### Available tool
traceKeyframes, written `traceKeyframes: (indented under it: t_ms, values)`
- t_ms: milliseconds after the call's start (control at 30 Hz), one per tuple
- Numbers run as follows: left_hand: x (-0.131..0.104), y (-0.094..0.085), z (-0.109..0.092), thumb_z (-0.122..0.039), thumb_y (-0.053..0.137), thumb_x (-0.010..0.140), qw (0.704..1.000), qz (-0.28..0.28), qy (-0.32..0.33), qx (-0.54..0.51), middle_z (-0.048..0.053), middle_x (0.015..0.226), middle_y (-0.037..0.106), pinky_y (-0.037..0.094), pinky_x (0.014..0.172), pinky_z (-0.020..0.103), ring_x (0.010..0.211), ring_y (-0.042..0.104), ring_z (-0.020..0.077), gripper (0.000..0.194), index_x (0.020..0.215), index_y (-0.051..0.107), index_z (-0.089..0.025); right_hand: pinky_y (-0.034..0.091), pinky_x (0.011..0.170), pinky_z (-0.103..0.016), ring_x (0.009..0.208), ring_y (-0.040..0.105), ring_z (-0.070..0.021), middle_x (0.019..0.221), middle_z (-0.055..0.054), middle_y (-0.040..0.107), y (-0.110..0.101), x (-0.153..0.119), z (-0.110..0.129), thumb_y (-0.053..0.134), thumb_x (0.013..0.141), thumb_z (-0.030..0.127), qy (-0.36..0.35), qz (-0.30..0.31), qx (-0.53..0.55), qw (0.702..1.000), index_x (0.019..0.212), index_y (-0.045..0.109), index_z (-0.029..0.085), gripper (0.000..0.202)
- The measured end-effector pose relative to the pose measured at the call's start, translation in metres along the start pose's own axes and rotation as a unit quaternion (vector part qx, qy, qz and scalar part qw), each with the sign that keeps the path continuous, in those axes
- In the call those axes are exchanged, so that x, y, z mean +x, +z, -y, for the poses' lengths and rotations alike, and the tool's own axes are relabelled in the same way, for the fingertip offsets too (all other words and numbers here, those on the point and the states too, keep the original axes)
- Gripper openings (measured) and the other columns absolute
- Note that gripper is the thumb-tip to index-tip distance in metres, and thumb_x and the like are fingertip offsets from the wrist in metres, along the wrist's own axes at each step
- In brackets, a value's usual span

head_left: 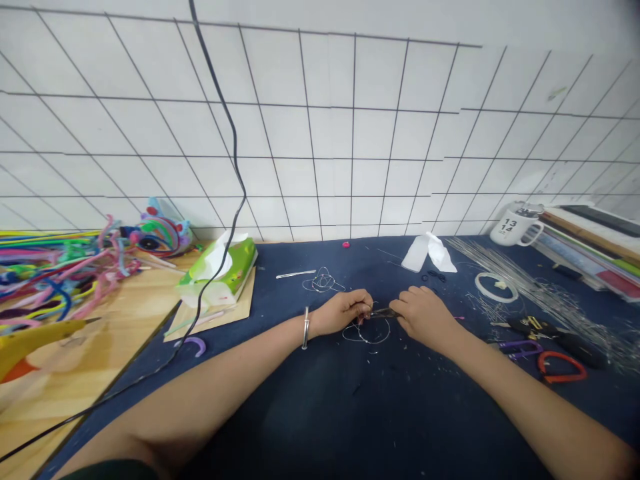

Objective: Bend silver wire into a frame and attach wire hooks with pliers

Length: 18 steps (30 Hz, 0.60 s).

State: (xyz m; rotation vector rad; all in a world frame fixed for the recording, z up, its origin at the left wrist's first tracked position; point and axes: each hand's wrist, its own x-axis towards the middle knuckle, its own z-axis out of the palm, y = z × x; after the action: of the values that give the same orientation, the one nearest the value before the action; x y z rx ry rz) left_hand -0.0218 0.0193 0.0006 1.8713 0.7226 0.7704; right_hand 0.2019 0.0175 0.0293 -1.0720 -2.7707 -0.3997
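The looped thin wire (381, 341) lies over the dark blue cloth (300, 413), its upper end pinched in the left hand's (350, 311) fingertips; the right hand (424, 313) grips dark pliers (384, 313) reaching toward it. Beyond sits another wire loop (324, 281).

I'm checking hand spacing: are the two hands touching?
Apart. The head view shows a gap between left hand and right hand, bridged by a metal tool.
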Motion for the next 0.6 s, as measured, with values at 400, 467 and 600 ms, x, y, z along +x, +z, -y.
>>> traceKeyframes:
  t_ms: [400, 467, 600]
  values:
    - [-0.0008, 0.0007, 0.0013, -0.032, 0.036, 0.088, 0.999, 0.005, -0.016, -0.041, 0.001, 0.072, 0.053, 0.046, 0.059, 0.025, 0.059, 0.05, 0.0076, 0.02, 0.088, 0.046, -0.014, 0.02, 0.064, -0.029, 0.071, 0.038, -0.0159, 0.07, -0.003, 0.051, -0.0048, 0.0007, 0.0038, 0.048, 0.075, 0.019, 0.005, -0.021, -0.008, 1.0, 0.078, 0.057, 0.02, 0.009]
    - [-0.001, 0.0005, 0.0015, -0.032, 0.036, 0.088, 0.999, 0.008, -0.016, -0.042, 0.001, 0.072, 0.053, 0.046, 0.059, 0.025, 0.059, 0.05, 0.0076, 0.021, 0.087, 0.046, -0.014, 0.02, 0.064, -0.029, 0.071, 0.038, -0.016, 0.07, -0.003, 0.051, -0.0061, 0.0008, 0.0046, 0.048, 0.076, 0.018, 0.003, -0.018, -0.012, 1.0, 0.077, 0.057, 0.019, 0.009]
    - [-0.0013, 0.001, 0.002, -0.033, 0.037, 0.087, 0.999, 0.017, -0.017, -0.049, 0.001, 0.071, 0.052, 0.047, 0.058, 0.025, 0.06, 0.05, 0.008, 0.021, 0.087, 0.047, -0.015, 0.02, 0.064, -0.029, 0.071, 0.038, -0.0162, 0.069, -0.003, 0.052, -0.0078, 0.0006, 0.0069, 0.047, 0.075, 0.016, -0.002, -0.019, -0.02, 1.0, 0.077, 0.057, 0.019, 0.01]
